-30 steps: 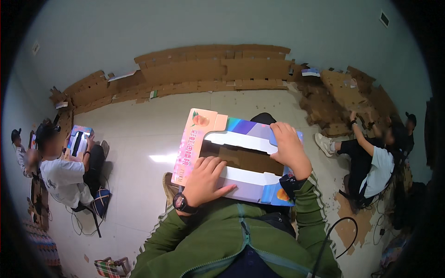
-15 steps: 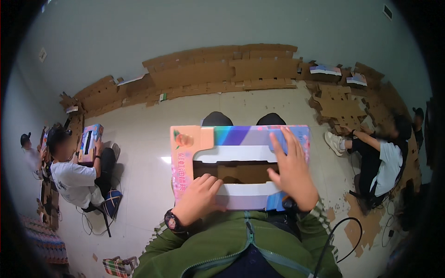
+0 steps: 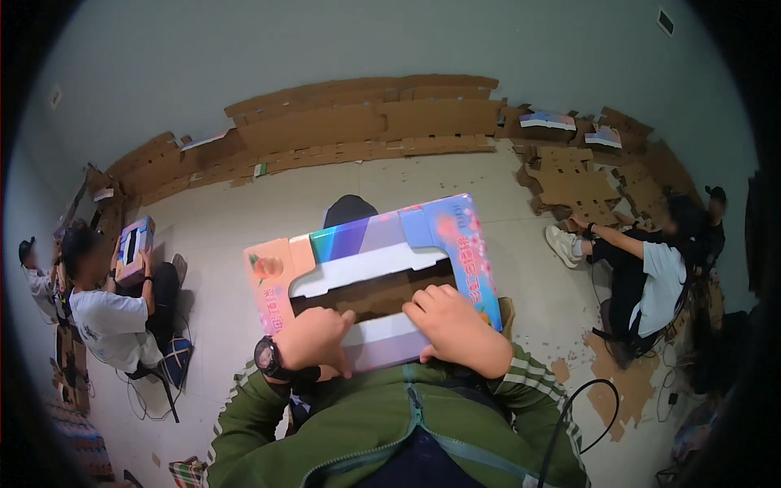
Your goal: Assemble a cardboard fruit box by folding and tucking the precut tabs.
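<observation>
A colourful cardboard box (image 3: 370, 234), printed in orange, purple, blue and pink, lies tilted on my lap with its right end farther away. White flaps border a long slot in its top, and the brown inside shows through. My left hand (image 3: 313, 340), with a black watch on the wrist, is closed on the near edge left of the middle. On the same edge farther right, my right hand (image 3: 460, 329) grips the box, its fingers bent over the white near flap (image 3: 381, 329). The undersides of both hands are partly hidden.
Brown cardboard sheets (image 3: 309, 130) line the wall ahead; more cardboard (image 3: 573, 183) lies at the right. A seated person (image 3: 122, 313) at the left holds a similar box (image 3: 134, 250). Another person (image 3: 651, 276) sits at the right. A black cable (image 3: 616, 407) loops beside my right arm.
The box has turned counterclockwise and shifted left. My right hand has come from its far right corner down to the near edge. My left hand has moved slightly left and down.
</observation>
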`<state>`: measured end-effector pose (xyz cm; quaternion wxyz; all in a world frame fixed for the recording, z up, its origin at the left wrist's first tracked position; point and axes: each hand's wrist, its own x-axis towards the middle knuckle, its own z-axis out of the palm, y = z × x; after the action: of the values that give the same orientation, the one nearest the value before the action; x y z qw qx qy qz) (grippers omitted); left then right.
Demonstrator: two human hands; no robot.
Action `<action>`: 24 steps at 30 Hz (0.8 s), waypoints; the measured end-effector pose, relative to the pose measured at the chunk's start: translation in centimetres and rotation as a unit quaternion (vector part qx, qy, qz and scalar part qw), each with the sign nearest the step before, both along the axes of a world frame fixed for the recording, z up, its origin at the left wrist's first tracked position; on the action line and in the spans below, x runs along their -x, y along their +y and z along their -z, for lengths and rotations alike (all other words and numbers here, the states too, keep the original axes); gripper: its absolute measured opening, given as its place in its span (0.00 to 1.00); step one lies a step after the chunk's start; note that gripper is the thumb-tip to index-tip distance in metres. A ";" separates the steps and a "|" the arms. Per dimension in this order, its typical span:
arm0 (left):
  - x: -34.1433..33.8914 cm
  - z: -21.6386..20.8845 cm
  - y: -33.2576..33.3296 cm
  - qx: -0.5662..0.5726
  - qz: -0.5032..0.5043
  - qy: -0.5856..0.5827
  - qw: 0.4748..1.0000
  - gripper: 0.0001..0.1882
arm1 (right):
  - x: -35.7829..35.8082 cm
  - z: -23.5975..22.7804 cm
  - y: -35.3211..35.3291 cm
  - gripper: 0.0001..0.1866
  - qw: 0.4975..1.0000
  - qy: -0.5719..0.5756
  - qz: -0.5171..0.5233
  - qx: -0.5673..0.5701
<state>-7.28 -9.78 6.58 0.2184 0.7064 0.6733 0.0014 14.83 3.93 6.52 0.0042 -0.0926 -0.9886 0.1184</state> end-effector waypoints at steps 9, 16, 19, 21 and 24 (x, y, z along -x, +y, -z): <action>-1.1 0.1 -1.5 0.017 0.054 -0.026 0.998 0.26 | -2.6 -0.2 -3.2 0.20 0.990 -0.130 0.028 0.050; -1.1 1.1 -0.9 0.018 0.082 -0.017 0.996 0.30 | -2.2 -0.4 -2.2 0.22 0.975 -0.173 0.036 0.134; -1.0 1.7 -0.7 0.074 0.074 -0.043 0.994 0.28 | -1.9 0.3 -1.5 0.22 0.972 -0.178 0.019 0.155; -1.1 2.0 -0.8 0.036 0.081 -0.051 0.995 0.31 | -2.0 0.5 -1.2 0.21 0.974 -0.153 0.008 0.166; -1.5 1.8 -1.2 0.003 0.064 -0.052 0.997 0.29 | -2.2 0.3 -1.1 0.19 0.975 -0.130 0.002 0.178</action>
<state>-5.80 -11.00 4.74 0.2544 0.7464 0.6146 0.0220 17.04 2.81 6.18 -0.1408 -0.1084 -0.9436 0.2793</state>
